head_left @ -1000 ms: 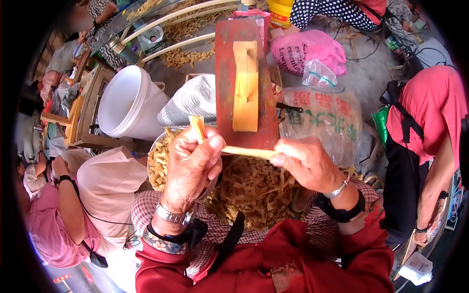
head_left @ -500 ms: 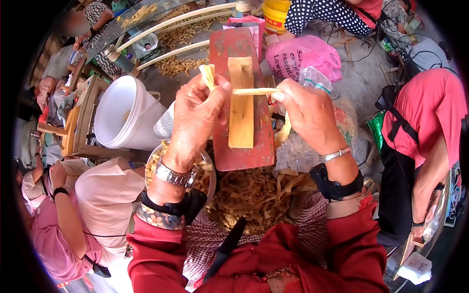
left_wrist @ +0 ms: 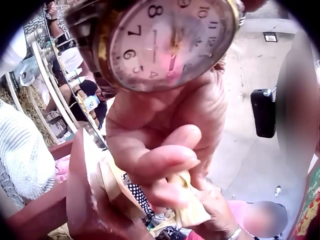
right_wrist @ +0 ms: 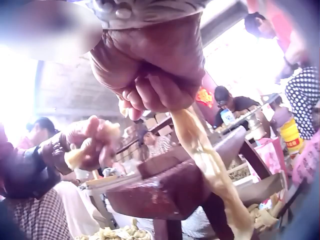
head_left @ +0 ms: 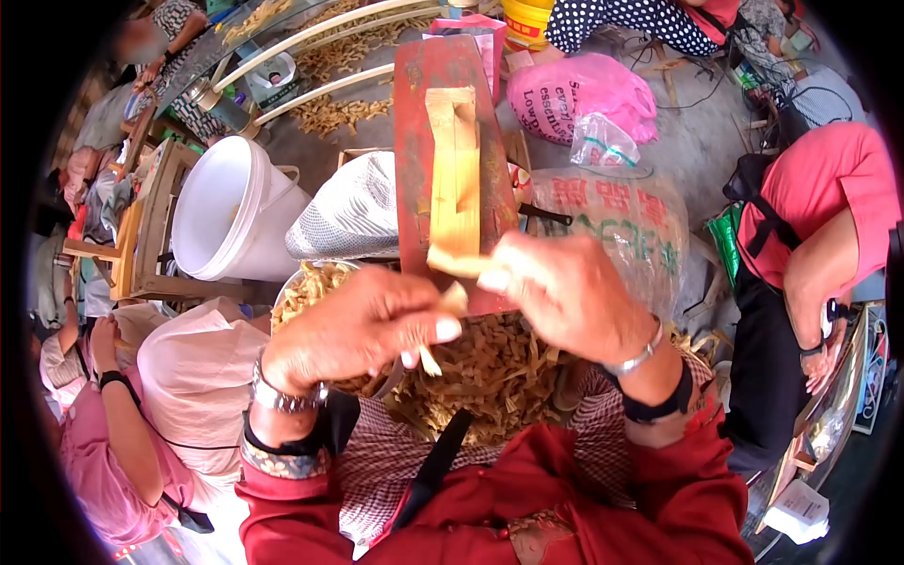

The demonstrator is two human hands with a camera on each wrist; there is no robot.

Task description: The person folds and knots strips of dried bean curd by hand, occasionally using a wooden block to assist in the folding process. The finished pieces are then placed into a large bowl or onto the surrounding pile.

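Left hand (head_left: 353, 330): folded piece (head_left: 454, 299) is pinched. Right hand (head_left: 574, 297): pale strip (right_wrist: 206, 155) is gripped near the red bench (head_left: 412, 169); creases are probably best pressed flat, tension kept light. White basin (head_left: 394, 377): folded pieces (head_left: 315, 284) are heaped. White bucket (head_left: 275, 221): little is seen inside

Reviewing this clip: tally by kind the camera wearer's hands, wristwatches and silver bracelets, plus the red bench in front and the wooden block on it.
Hands: 2 (left hand, right hand)
Watch: 1
Bracelet: 1
Bench: 1
Block: 1
Total: 6
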